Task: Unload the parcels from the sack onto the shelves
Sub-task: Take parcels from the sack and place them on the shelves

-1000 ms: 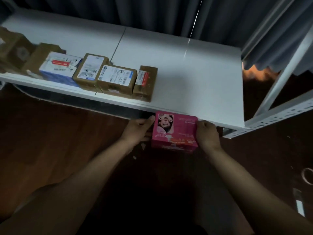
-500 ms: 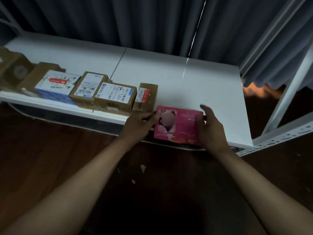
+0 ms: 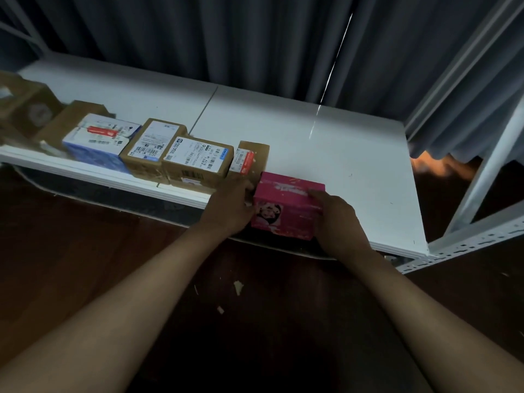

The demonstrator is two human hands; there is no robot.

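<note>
- Pink cardboard, glossy, with a printed picture on the near face and pale lettering across the top: that is the pink box (image 3: pixel 287 207) being placed right now, standing at the front edge of the white shelf (image 3: pixel 326 143).
- The left hand (image 3: pixel 226 207) grips its left side with curled fingers; the right hand (image 3: pixel 337 215) wraps the right side, thumb over the top corner. Both hold it firmly.
- I'd say the step is setting this parcel at the end of the row, just beside the small brown parcel (image 3: pixel 251 157) with the red-and-white label; whether the two touch I cannot tell.
- Next, by my reckoning: push it back from the lip until it sits square with the others, let go, then return to the sack, which is out of sight here.
- Left along the row sit two labelled brown boxes (image 3: pixel 175 154) and a blue-and-white box (image 3: pixel 97 143).
- Much of the shelf is bare to the right.
</note>
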